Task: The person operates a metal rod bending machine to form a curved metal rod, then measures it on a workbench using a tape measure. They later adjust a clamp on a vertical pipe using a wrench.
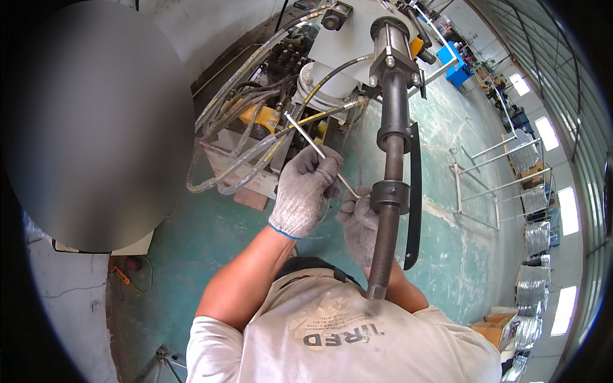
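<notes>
In a grey-white knitted glove, my left hand (308, 185) is closed around the long arm of a silver hex key (305, 135). The key slants down to the right, its bent end beside a dark round collar (391, 195). My right hand (359, 231), gloved too, has its fingers curled at that bent end, against the collar's left side. Part of it is hidden behind a dark threaded rod (385, 255) that passes through the collar. Whether the key's tip sits in a hole cannot be seen. A curved black flat bar (414, 217) runs along the rod's right side.
Above the collar the rod joins a dark cylinder (396, 96) with a bolted flange. Hydraulic hoses (255, 153) loop around a machine with yellow parts at the upper left. A white tube frame (476, 185) stands on the green floor (440, 249) at right. A blurred round patch covers the left.
</notes>
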### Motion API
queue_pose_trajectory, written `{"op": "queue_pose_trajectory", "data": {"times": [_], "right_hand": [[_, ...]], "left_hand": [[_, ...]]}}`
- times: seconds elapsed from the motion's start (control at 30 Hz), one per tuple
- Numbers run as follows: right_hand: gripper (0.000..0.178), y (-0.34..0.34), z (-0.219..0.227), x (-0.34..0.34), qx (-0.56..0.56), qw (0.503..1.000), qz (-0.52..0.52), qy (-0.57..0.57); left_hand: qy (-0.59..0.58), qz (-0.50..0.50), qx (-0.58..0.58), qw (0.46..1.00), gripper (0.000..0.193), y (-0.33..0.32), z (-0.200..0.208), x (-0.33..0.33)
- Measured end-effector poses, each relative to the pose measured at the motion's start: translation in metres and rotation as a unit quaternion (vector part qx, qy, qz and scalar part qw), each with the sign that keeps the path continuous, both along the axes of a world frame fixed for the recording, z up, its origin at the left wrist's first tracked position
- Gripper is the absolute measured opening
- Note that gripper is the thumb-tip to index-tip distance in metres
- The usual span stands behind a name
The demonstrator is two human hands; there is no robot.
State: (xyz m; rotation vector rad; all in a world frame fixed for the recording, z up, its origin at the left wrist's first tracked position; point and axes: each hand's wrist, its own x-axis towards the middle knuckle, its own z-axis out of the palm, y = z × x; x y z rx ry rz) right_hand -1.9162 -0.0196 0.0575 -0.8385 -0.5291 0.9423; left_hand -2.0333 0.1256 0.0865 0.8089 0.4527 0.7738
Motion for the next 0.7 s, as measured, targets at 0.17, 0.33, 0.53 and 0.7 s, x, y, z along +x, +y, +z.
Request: {"op": "queue_pose_trajectory", "data": {"times": [0.17,0.33,0.53,0.7], "right_hand": [[0.029,0.002,0.011,-0.008,-0.049,0.997,-0.041,-0.042],[0.03,-0.002,0.017,-0.012,-0.052,0.997,-0.054,0.007],[0.035,-0.003,0.017,-0.012,-0.037,0.997,-0.033,0.058],[0.049,-0.011,0.025,0.001,-0.004,0.994,0.057,0.097]], "left_hand": [[-0.042,-0.017,-0.016,0.999,0.013,0.013,-0.011,0.007],[-0.005,-0.012,-0.011,1.0,0.013,0.006,-0.01,0.0],[0.023,-0.006,0.012,1.0,0.012,0.003,0.006,-0.006],[0.0,-0.026,0.014,1.0,0.015,0.006,-0.003,-0.007]]}}
